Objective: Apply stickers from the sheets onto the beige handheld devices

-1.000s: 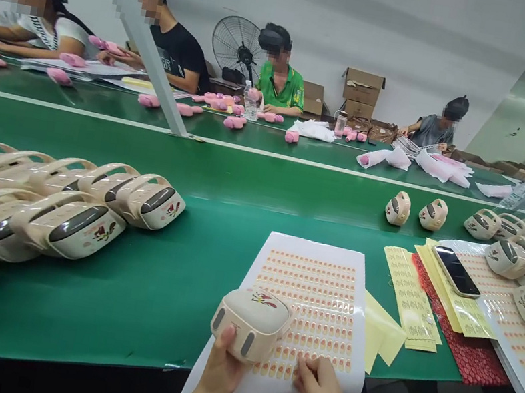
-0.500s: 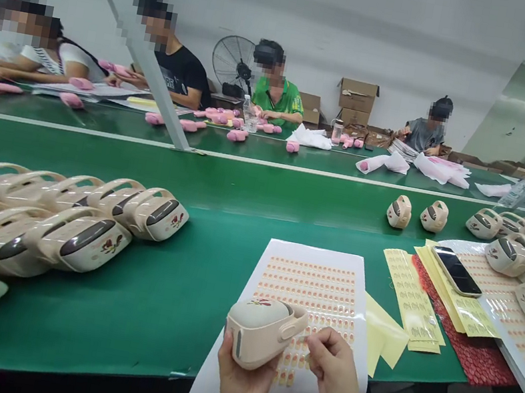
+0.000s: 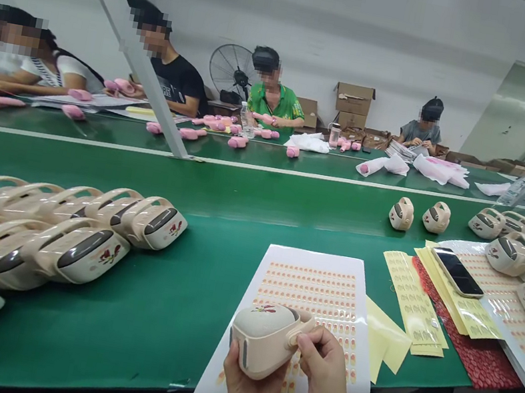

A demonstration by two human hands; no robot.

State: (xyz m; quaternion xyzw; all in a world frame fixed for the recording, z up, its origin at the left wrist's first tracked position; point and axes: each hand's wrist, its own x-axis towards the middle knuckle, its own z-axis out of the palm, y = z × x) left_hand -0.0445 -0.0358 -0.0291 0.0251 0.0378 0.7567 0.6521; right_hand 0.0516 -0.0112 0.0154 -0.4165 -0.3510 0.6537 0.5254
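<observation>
A cream plastic housing [image 3: 262, 339] with a handle and a floral print is held above a white sticker sheet [image 3: 311, 280] at lower centre. My left hand [image 3: 252, 388] is wrapped round its underside, thumb on the near side. My right hand [image 3: 324, 363] is pinched at the round pivot of the handle, its fingertips against the housing. Whatever lies between those fingertips is too small to make out. Rows of small orange stickers cover the sheet, which hangs over the table's near edge.
Similar housings [image 3: 94, 255] stand in rows at left and others [image 3: 511, 254] at right. Yellow sticker sheets [image 3: 411, 304], a phone [image 3: 457, 271] and red textured material [image 3: 487, 365] lie at right. Across the green table [image 3: 202, 308], several people work with pink parts. A slanted metal post [image 3: 131, 45] rises at left.
My right hand has moved left onto the handle's pivot, where before it was slightly apart from the housing. The housing has shifted slightly right and turned a little. The camera view has shifted slightly.
</observation>
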